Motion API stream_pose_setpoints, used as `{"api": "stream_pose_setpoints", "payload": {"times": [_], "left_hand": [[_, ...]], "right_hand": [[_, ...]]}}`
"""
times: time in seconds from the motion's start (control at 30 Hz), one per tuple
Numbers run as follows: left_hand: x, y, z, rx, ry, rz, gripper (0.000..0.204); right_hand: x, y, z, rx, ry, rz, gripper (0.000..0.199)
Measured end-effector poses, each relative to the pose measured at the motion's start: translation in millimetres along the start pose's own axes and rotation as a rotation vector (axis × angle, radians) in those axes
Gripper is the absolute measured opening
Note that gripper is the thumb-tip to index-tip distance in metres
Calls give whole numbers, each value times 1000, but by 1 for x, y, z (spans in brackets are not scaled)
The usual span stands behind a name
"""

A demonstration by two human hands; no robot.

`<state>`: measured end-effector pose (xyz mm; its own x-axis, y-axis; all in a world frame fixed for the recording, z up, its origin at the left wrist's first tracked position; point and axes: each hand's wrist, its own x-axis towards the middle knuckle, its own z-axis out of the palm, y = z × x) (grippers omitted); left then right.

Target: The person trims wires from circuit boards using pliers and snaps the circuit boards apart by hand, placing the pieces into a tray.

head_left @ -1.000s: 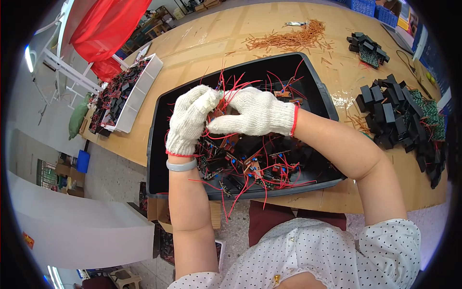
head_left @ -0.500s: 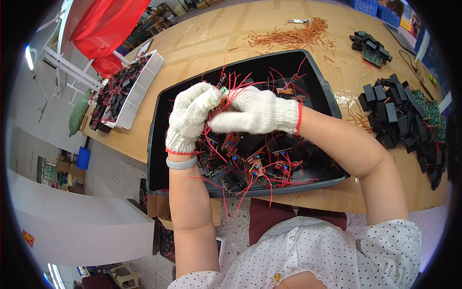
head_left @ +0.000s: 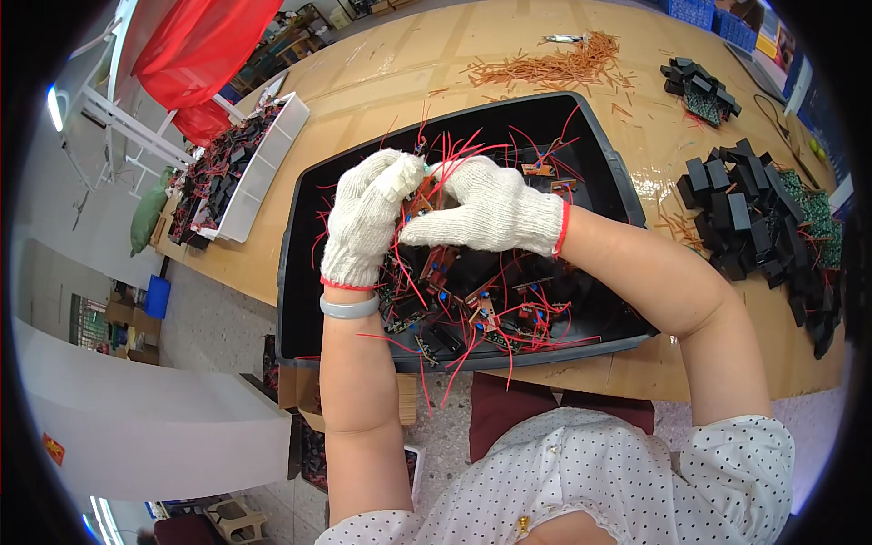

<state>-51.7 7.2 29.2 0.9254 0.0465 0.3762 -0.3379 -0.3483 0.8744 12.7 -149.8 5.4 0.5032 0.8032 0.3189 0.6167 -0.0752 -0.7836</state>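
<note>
Both hands wear white knitted gloves and meet over a black plastic tub. My left hand (head_left: pixel 363 218) is closed with curled fingers around a small circuit board (head_left: pixel 423 193), mostly covered by the gloves. My right hand (head_left: pixel 495 207) closes on the same board from the right, its thumb pointing toward the left palm. Red wires (head_left: pixel 459 156) fan out above the fingertips. In the tub (head_left: pixel 599 154) below lie several loose circuit boards (head_left: pixel 486 313) with red wires, blue components and black housings.
Thin brown strips (head_left: pixel 563 65) are heaped at the table's far side. Black box-shaped parts with green boards (head_left: pixel 749 213) are piled at the right, a smaller pile (head_left: pixel 698 91) behind them. A white bin (head_left: pixel 272 163) of wired parts stands at the left on the tan table (head_left: pixel 391 86).
My left hand has shifted slightly to the right and tilted toward my right hand. The red wires at the fingertips have swung a little. The tub's contents look the same.
</note>
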Motion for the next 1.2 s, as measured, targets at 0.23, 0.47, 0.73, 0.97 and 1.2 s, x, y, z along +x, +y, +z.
{"api": "stream_pose_setpoints", "payload": {"times": [0.23,0.47,0.73,0.97,1.2], "left_hand": [[-7,9,12,67,71,132,26],[-6,12,8,-100,-30,-86,24],[4,-4,-7,-213,-2,-376,38],[6,-4,-64,998,290,-205,61],[-5,36,-17,847,-63,333,74]], "right_hand": [[1,-2,-5,-56,-20,107,59],[-9,-6,-8,-1,-7,-37,53],[-2,1,-14,-85,-14,-96,44],[12,-14,-46,-325,-197,620,50],[12,42,-42,-285,723,61,50]]}}
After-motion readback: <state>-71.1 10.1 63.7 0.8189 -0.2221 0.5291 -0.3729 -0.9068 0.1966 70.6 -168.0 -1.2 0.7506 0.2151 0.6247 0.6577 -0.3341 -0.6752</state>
